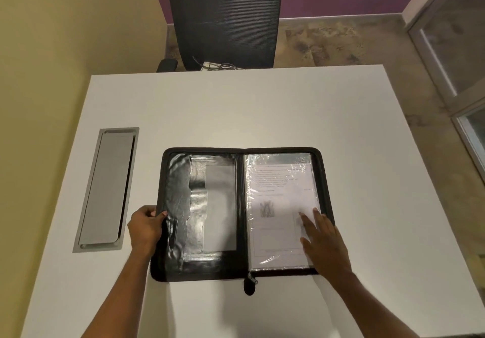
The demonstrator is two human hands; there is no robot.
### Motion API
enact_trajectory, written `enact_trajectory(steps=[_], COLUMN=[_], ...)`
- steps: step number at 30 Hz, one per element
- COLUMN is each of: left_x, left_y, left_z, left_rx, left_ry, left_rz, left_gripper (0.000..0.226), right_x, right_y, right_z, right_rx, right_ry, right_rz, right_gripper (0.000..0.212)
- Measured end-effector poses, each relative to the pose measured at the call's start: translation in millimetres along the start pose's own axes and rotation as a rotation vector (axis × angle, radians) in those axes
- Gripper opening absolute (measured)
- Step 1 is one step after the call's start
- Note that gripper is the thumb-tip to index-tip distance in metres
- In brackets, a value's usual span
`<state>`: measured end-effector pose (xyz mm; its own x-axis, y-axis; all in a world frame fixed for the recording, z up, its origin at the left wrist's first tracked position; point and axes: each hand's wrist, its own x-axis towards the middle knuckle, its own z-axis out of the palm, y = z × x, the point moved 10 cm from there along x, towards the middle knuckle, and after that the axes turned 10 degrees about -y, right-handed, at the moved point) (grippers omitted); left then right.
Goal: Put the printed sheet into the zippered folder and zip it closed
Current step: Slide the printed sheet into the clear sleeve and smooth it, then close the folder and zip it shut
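The zippered folder looks like black, glossy, creased leatherette, its edge matt cloth; clear shiny plastic sleeves cover the white paper printed sheet. The table is smooth matt white, its inset cover plate brushed grey metal

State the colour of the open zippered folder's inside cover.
Black, glossy; the zippered folder shows in the head view.

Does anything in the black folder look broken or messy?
The folder's left inside lining looks wrinkled and peeling near the left hand. The printed sheet lies straight under crinkly plastic, beneath the right hand. Nothing is spilled.
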<state>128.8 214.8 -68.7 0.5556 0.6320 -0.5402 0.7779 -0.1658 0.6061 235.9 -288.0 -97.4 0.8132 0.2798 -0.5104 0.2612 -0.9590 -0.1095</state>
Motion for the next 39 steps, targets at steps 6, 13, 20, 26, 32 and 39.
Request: enact_trajectory(steps=[6,13,20,26,32,39], left_x=[-11,-42,-99,-166,-214,-238], left_y=[6,34,117,191,231,220], left_z=[4,-15,-14,38,133,271], left_rx=[-0.016,-0.005,-0.038,-0.222,-0.261,0.291], left_ry=[-0.009,-0.015,-0.067,-0.184,-0.421,-0.659], left_rz=[0.004,0.025,0.192,0.248,0.356,0.705], left_gripper=[0.011,0.014,0.034,0.054,0.035,0.075], right_x=[0,-11,-12,-46,-61,-41], right_y=[-3,-97,-99,-138,-104,27], right_z=[-15,-5,-27,-150,-206,-177], right_rx=[-0.178,-0.119,0.188,0.989,0.981,0.894], right_ry=[0.082,0.099,-0.081,-0.141,0.022,0.259], right_rz=[0.005,-0.185,-0.142,-0.221,-0.250,0.015], right_gripper=[0.068,0.052,0.056,0.058,0.036,0.033])
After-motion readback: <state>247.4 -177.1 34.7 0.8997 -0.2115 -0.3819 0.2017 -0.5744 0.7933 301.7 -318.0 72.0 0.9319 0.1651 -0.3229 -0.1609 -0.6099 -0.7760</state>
